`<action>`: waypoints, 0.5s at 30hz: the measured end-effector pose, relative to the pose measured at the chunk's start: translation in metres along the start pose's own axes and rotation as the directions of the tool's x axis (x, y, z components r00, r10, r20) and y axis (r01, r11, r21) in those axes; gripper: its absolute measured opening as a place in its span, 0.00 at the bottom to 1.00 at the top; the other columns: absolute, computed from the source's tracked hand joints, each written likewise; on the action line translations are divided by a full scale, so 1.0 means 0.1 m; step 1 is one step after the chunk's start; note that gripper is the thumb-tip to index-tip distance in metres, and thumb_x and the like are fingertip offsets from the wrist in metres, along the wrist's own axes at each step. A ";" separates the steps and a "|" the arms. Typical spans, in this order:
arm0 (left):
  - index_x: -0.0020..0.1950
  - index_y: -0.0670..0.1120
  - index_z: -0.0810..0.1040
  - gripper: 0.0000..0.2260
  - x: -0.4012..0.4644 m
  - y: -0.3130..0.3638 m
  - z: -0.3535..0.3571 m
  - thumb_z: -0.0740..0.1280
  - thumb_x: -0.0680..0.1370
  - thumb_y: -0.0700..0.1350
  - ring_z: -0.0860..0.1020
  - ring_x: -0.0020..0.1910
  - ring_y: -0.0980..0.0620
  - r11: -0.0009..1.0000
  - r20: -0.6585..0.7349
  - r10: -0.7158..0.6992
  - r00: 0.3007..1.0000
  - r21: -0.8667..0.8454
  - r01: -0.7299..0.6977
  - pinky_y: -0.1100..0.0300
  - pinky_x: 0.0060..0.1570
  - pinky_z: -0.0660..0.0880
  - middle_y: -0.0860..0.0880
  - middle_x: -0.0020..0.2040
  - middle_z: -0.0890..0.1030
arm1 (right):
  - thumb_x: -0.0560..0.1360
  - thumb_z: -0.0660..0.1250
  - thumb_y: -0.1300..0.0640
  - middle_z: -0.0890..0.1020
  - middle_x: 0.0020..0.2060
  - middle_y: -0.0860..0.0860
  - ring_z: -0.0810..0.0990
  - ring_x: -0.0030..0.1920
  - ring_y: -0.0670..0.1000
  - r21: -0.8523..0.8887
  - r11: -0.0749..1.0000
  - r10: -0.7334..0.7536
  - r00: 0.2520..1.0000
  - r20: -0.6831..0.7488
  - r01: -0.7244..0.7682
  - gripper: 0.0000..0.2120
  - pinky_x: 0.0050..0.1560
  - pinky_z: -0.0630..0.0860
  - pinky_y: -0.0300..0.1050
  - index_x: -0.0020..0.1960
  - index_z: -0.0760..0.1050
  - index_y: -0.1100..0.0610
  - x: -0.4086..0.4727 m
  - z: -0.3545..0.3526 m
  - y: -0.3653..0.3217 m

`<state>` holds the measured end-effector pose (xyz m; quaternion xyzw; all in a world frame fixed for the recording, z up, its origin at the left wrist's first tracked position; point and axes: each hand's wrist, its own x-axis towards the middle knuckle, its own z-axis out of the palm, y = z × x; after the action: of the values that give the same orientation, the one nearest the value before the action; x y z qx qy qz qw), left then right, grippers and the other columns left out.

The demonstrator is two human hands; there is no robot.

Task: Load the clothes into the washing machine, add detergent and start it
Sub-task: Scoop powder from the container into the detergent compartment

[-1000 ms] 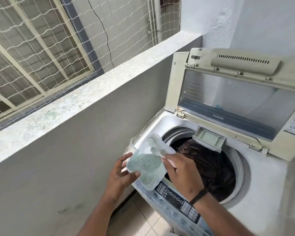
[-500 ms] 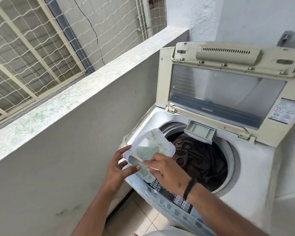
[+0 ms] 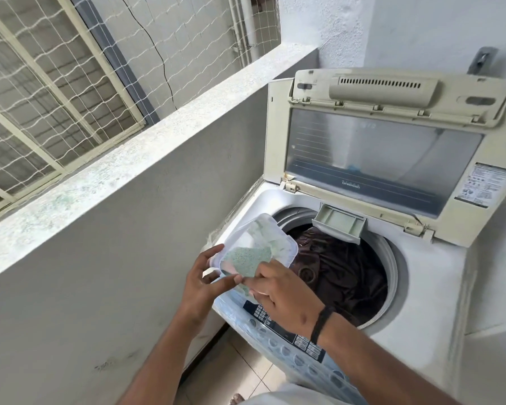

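Fingers of the left hand (image 3: 200, 283) curl round the near left corner of a clear plastic tub (image 3: 256, 248), thumb along its lower edge, gripping it tilted above the front left corner of the washing machine (image 3: 433, 287). Right hand (image 3: 284, 293) at about four o'clock from the tub has its fingertips pinched together at the tub's near rim; what they pinch is hidden, possibly a small scoop. A dark band (image 3: 320, 324) circles the right wrist. Pale green detergent powder (image 3: 246, 255) lies heaped in the tub's lower half, with streaks clinging to its upper walls. Under the hands sits the control panel (image 3: 284, 334) along the machine's front edge. Toward two o'clock from the tub, dark brown clothes (image 3: 342, 273) fill the drum. Beyond them, at the drum's far rim, a small grey dispenser drawer (image 3: 341, 223) stands pulled out. Farther still, the lid (image 3: 386, 153) stands raised, its window facing the camera. At ten o'clock, a concrete ledge (image 3: 129, 171) runs beside the machine, netting (image 3: 56, 83) behind it.
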<state>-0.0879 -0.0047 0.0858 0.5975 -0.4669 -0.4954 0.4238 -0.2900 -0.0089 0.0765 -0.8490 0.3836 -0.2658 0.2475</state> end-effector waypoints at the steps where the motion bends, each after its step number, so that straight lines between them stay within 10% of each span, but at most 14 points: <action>1: 0.65 0.62 0.77 0.36 -0.01 0.01 0.01 0.82 0.58 0.55 0.79 0.61 0.40 1.000 -0.006 -0.001 1.000 -0.004 0.001 0.41 0.63 0.76 0.49 0.66 0.76 | 0.80 0.63 0.55 0.71 0.41 0.46 0.69 0.46 0.48 0.019 1.000 0.013 1.000 -0.002 -0.013 0.16 0.47 0.73 0.43 0.67 0.78 0.52 -0.02 -0.03 0.01; 10: 0.65 0.62 0.77 0.37 0.02 0.01 0.05 0.82 0.57 0.56 0.79 0.61 0.41 1.000 0.009 0.003 1.000 -0.004 -0.003 0.43 0.61 0.78 0.47 0.67 0.74 | 0.74 0.70 0.56 0.77 0.39 0.50 0.75 0.40 0.53 -0.378 0.879 0.231 0.954 -0.193 -0.290 0.07 0.37 0.76 0.47 0.51 0.80 0.55 -0.12 -0.15 0.15; 15: 0.67 0.62 0.76 0.39 0.03 0.01 0.06 0.84 0.57 0.55 0.77 0.64 0.40 1.000 0.027 -0.002 1.000 0.027 0.001 0.39 0.63 0.76 0.49 0.68 0.75 | 0.81 0.60 0.55 0.81 0.44 0.52 0.78 0.47 0.53 -0.098 0.941 0.310 0.941 -0.133 -0.324 0.12 0.48 0.77 0.49 0.52 0.80 0.58 -0.17 -0.08 0.02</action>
<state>-0.0940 -0.0084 0.0849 0.5966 -0.4788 -0.4976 0.4089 -0.3057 0.0012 0.0770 -0.7725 0.5443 -0.2477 0.2136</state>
